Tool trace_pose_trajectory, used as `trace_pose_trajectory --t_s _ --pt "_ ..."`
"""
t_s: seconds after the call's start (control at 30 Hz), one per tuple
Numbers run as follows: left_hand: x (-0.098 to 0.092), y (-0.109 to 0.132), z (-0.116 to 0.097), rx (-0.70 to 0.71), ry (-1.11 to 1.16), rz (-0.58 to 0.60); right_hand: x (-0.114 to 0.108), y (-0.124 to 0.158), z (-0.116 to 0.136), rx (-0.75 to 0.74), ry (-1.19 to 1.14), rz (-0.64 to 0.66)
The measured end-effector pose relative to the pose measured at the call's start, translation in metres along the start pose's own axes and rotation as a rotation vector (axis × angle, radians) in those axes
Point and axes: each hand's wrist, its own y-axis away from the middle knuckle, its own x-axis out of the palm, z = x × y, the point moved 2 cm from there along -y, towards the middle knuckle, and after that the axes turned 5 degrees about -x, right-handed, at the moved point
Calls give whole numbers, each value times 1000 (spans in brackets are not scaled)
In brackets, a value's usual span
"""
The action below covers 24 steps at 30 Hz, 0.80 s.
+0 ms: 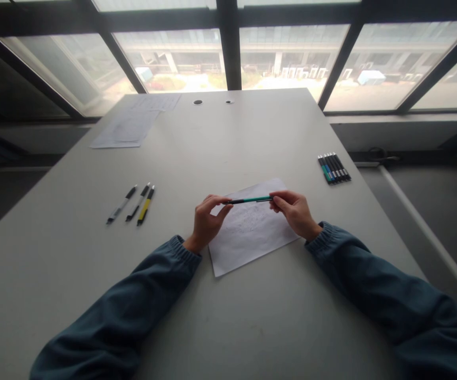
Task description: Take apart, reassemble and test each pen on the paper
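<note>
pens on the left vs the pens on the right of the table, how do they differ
The left pens are three, spaced apart and fanned; the right pens are more, packed side by side touching. The left pens include a yellow barrel; the right pens are dark, some blue or green. Both groups lie flat on the table, untouched by either hand.

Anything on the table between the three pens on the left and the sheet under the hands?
Nothing: the head view shows bare table between the three pens and the sheet.
</note>
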Motion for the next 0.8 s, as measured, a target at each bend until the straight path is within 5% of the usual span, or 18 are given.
trace_pose_trajectory --t_s 0.27,0.53,0.8 --pt "2 1 8 -303 427 76 0 4 -3 -178 292 -2" --pt "0 1 8 -302 454 91 -8 10 14 -609 915 235" --pt "0 0 8 -250 413 120 -15 13 17 -696 964 336"
